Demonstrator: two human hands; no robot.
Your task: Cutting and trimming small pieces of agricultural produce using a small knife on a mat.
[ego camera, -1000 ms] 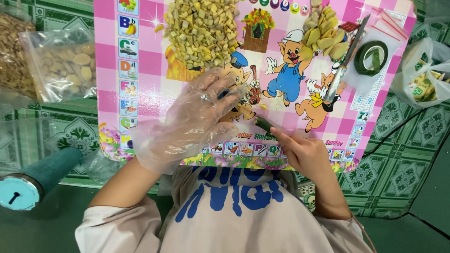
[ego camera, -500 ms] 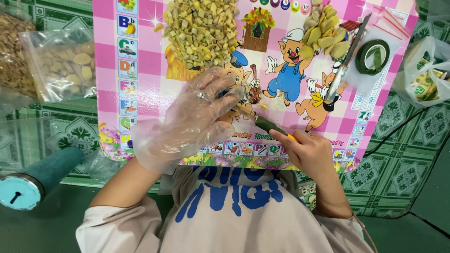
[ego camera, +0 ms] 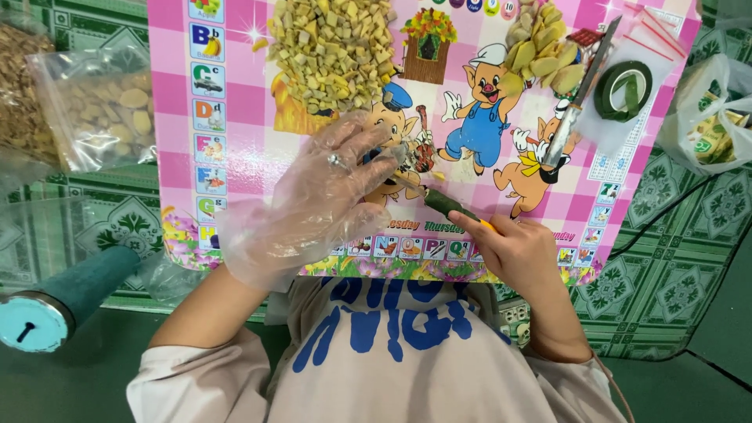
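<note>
holding steady over half a second, the right hand (ego camera: 521, 254) keeps its fingers curled shut around a green-handled tool (ego camera: 448, 206) near the pink mat's (ego camera: 251, 102) near edge, while the gloved left hand (ego camera: 329, 196), fingers spread and half open, presses something small i cannot make out under its tips; little has shifted, so the cutting looks mid-stroke. farther off, the chopped pile (ego camera: 333, 51) sits at the far edge.

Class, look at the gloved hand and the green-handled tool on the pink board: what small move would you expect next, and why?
Probably a short press of the green-handled tool downward. The right hand grips its handle, and its tip meets something small pinned under the gloved left hand on the pink board. Cut yellowish pieces lie heaped beyond. What is pinned is hidden.
</note>
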